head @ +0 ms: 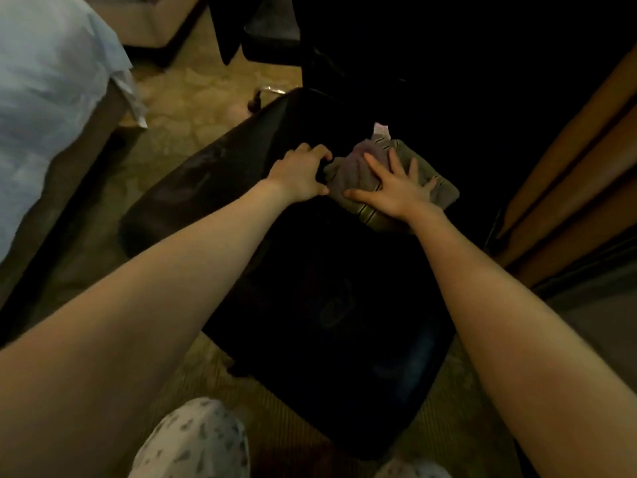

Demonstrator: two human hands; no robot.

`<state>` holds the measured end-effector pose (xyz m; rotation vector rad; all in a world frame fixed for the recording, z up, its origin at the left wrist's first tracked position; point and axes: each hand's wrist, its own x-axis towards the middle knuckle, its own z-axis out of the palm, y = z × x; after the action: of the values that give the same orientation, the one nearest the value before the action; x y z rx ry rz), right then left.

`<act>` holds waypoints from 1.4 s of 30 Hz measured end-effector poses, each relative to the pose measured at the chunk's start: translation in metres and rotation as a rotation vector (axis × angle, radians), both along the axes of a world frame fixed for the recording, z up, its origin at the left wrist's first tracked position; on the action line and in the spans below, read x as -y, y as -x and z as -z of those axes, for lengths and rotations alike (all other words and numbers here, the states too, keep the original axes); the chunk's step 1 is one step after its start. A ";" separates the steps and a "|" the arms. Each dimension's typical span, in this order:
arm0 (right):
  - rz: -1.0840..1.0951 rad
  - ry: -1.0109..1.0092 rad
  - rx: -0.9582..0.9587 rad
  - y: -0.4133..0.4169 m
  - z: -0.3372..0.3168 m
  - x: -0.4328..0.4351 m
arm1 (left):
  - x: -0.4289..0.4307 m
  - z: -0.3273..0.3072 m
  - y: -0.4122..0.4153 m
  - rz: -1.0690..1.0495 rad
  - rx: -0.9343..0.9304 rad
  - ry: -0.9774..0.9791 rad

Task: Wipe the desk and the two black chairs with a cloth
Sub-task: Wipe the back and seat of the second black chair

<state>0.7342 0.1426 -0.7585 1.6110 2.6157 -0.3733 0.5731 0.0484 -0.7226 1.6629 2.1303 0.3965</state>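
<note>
A black chair [310,270] fills the middle of the head view, its seat dark and glossy. A folded grey striped cloth [351,167] lies on the far part of the seat. My right hand [396,188] presses flat on the cloth with fingers spread. Just left of the cloth, my left hand [303,174] has curled fingers on the chair; the fingertips meet the cloth's left edge, and whether they pinch it is unclear.
A bed with white sheets [48,98] stands at the left. Patterned carpet [179,108] lies between bed and chair. A second dark chair [275,32] stands at the back. Wooden panels [579,174] rise on the right.
</note>
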 end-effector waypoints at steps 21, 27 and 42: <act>-0.220 0.143 0.069 -0.015 -0.010 0.130 | 0.127 0.012 -0.017 -0.394 0.208 0.217; -0.438 0.204 0.045 -0.046 -0.018 0.186 | 0.142 0.002 -0.037 -0.404 0.246 0.287; -0.510 0.057 0.000 -0.056 -0.005 0.173 | 0.092 -0.003 -0.039 -0.404 -0.102 0.593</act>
<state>0.7904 -0.0299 -0.7537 0.8732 2.8481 -0.4050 0.6119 -0.0435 -0.7198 0.9422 2.3481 -0.2079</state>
